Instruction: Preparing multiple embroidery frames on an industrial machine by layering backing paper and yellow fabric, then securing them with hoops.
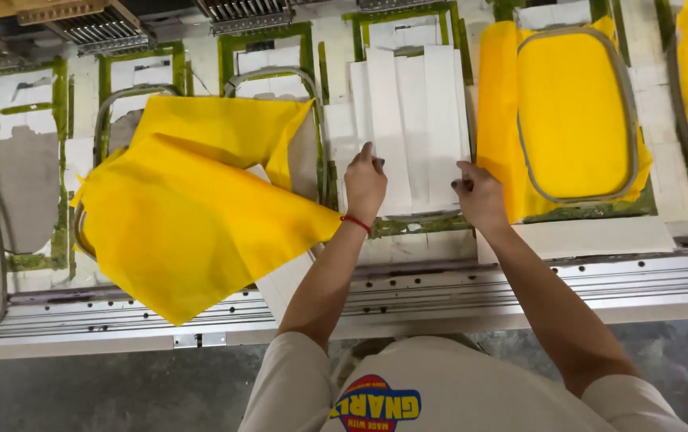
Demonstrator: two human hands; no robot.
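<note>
- Left hand (366, 186) and right hand (480, 196) lie open, pressing white backing sheets (412, 120) into the middle hoop frame (420, 216).
- Right hoop (630, 128) holds yellow cloth (572, 112).
- Loose yellow fabric (192, 208) covers the left frame.

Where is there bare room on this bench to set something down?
Free: the metal rail along the near edge, right of the right hand. Crowded: loose yellow cloth covers the left; white strips under both hands; hooped yellow fabric fills the right.

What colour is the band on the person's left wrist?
Red: a thin red wristband by the left hand, clearest in the head view.
</note>
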